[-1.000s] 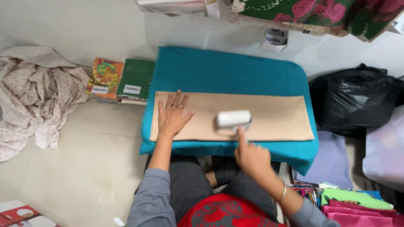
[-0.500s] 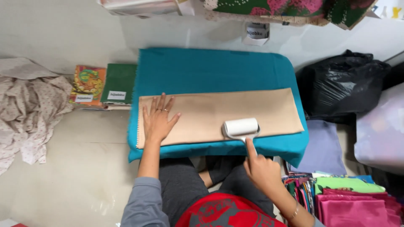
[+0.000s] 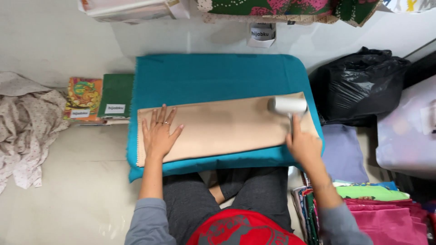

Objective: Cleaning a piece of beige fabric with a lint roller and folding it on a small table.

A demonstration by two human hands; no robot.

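**Beige cloth getting the lint roller treatment**

Beige folded cloth point(image 3: 222, 129) is laid out flat along the front half of a teal padded board point(image 3: 218, 77), with the person sitting right behind it on the floor. Left hand point(image 3: 159, 134) is flat on the cloth's left end, fingers spread wide, palm down, gripping nothing, just pressing. Right hand point(image 3: 303, 145) is closed around the handle of a white lint roller point(image 3: 287, 105), index finger stretched along the handle, and the roller head sits on the cloth's far right end near the top edge.

Around it: a crumpled dotted fabric point(image 3: 25, 122) on the floor at left, packaged fabrics point(image 3: 97, 97) just beside the board's left edge, a black plastic bag point(image 3: 359, 86) at right, and a stack of folded colourful cloths point(image 3: 381, 208) by the right knee.
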